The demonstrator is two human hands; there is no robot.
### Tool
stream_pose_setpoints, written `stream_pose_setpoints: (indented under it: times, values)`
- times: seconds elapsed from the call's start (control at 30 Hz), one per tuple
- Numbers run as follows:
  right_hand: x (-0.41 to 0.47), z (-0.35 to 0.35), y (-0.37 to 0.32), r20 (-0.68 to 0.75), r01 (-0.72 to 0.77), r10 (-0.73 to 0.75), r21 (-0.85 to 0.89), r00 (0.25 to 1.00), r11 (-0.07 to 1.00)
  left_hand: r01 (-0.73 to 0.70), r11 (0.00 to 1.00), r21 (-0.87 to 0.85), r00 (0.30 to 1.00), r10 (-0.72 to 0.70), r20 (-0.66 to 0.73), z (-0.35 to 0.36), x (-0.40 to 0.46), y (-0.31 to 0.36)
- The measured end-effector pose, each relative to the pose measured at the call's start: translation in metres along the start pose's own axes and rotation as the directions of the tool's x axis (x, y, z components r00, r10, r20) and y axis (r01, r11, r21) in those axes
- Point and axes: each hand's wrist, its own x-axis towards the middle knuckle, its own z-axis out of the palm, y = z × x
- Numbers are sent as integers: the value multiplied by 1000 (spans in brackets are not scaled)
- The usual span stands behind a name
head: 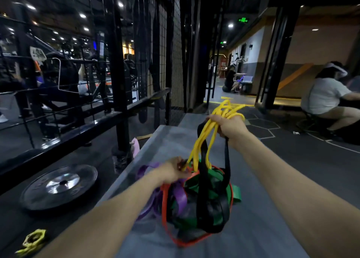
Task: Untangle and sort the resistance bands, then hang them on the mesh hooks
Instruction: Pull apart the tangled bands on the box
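A tangled heap of resistance bands lies on a grey bench (263, 224): black bands (212, 209), a green band (236, 193), purple bands (180, 198) and a thin red band (164, 205). My right hand (228, 128) grips a bunch of yellow bands (211, 137) lifted above the heap, and a black band hangs from that hand too. My left hand (173, 172) pinches the lower end of the yellow bands at the top of the heap. A black wire mesh panel (175, 49) stands beyond the bench on the left.
A black weight plate (60, 185) lies on the floor to the left, with a yellow collar (34, 240) nearer me. Black rack rails (81, 125) run along the left. A seated person (327, 100) is at the right, another person (230, 78) crouches far back.
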Motion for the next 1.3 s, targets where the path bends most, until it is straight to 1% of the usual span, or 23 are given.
stream_pose_setpoints:
  times: [0.07, 0.1, 0.23, 0.3, 0.37, 0.47, 0.5, 0.63, 0.7, 0.73, 0.8, 0.87, 0.9, 0.93, 1.0, 1.07, 1.1, 1.13, 1.17, 1.2, 1.23, 1.27, 1.3]
  values:
    - [0, -5, -5, -27, -10, 10, -9, 1000, 1000, -1, 998, 63, 999, 4, -49, 18, 2, -13]
    - [-1, -8, -6, -47, -17, 17, -9, 999, 1000, -4, 990, 139, 995, 17, -94, 22, 2, -17]
    - [-5, -18, -6, -127, -27, 37, 80, 991, 996, 52, 948, 315, 958, 42, -284, 20, -3, -36]
    - [-5, -18, -7, -162, -42, 64, 133, 985, 990, 83, 905, 417, 949, 56, -310, 16, -8, -47]
    - [-2, -17, -5, -211, -66, 105, 183, 972, 981, 128, 874, 469, 945, 35, -324, 14, -12, -54]
    - [4, -22, -4, -281, -80, 145, 231, 949, 970, 203, 813, 546, 914, 42, -403, -4, -9, -59]
    - [4, -26, -4, -306, -76, 150, 242, 940, 967, 235, 806, 544, 899, 33, -437, -15, -6, -61]
    - [9, -44, -10, -384, 11, 117, 315, 916, 949, 350, 864, 361, 816, -93, -570, -67, 12, -59]
    - [11, -49, -7, -407, 43, 106, 341, 907, 939, 338, 900, 275, 806, -126, -578, -72, 17, -42]
    - [10, -49, -5, -403, 46, 95, 326, 910, 944, 290, 931, 220, 818, -121, -563, -68, 19, -34]
    - [8, -50, 11, -376, -2, 84, 213, 923, 977, 139, 982, 126, 888, -67, -455, -53, 16, -20]
    - [4, -52, 35, -358, -96, 119, 82, 926, 992, 11, 999, 34, 964, -2, -267, -34, 5, -17]
    - [1, -52, 49, -347, -146, 144, 22, 927, 989, -4, 1000, -4, 989, 4, -151, -26, -1, -20]
    - [-2, -53, 63, -341, -190, 164, -44, 926, 981, -1, 999, -34, 1000, 0, -24, -18, -7, -24]
    - [-6, -54, 85, -336, -274, 196, -203, 921, 940, 37, 999, -5, 978, -35, 206, -8, -16, -31]
    - [-13, -57, 98, -307, -314, 220, -305, 926, 899, 32, 998, 62, 954, -49, 296, -2, -21, -31]
    - [-17, -59, 102, -292, -328, 233, -339, 928, 882, 2, 996, 93, 965, -26, 261, 1, -20, -31]
    - [-21, -61, 104, -278, -336, 243, -362, 929, 870, -41, 990, 134, 987, 19, 157, 5, -17, -30]
    - [-25, -63, 107, -268, -346, 256, -381, 929, 857, -64, 984, 166, 998, 63, 9, 9, -13, -29]
    - [-29, -65, 109, -262, -361, 274, -389, 925, 847, -70, 984, 162, 988, 91, -122, 13, -9, -29]
    - [-32, -68, 111, -249, -368, 287, -393, 925, 843, -65, 988, 143, 973, 94, -209, 18, -5, -27]
    - [-35, -70, 113, -239, -378, 304, -397, 922, 836, -57, 988, 142, 966, 90, -241, 25, -1, -28]
    - [-37, -72, 116, -232, -381, 310, -396, 922, 835, -51, 981, 186, 969, 94, -230, 32, 3, -29]
